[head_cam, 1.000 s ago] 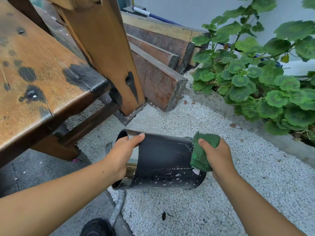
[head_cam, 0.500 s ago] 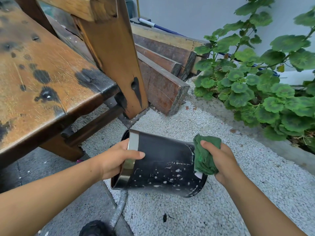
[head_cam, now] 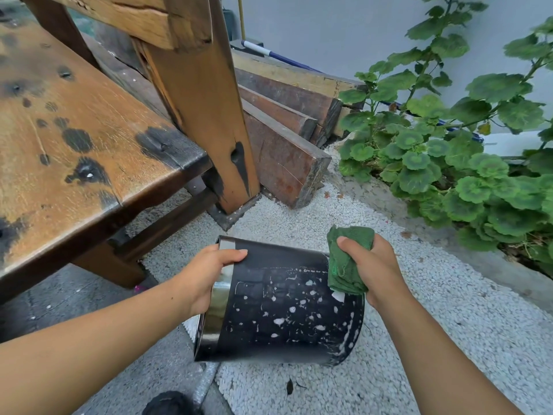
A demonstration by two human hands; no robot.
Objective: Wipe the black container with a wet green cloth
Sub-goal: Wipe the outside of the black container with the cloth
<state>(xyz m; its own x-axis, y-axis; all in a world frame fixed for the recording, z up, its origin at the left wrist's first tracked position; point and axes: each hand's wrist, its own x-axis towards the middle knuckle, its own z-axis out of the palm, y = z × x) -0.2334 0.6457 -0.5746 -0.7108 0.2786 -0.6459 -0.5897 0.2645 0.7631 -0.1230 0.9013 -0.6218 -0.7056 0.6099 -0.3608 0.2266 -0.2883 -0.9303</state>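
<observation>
A black container (head_cam: pixel 287 307) lies on its side, held above white gravel (head_cam: pixel 419 339), its open, silver-rimmed mouth facing left. The left hand (head_cam: pixel 206 274) grips that rim, fingers curled over the top edge. The right hand (head_cam: pixel 377 268) is closed around a bunched green cloth (head_cam: pixel 347 262), pressing it against the container's far right end. White spots fleck the container's side. A stained wooden bench (head_cam: pixel 83 139) stands far left; leafy plants (head_cam: pixel 449 151) grow far right.
</observation>
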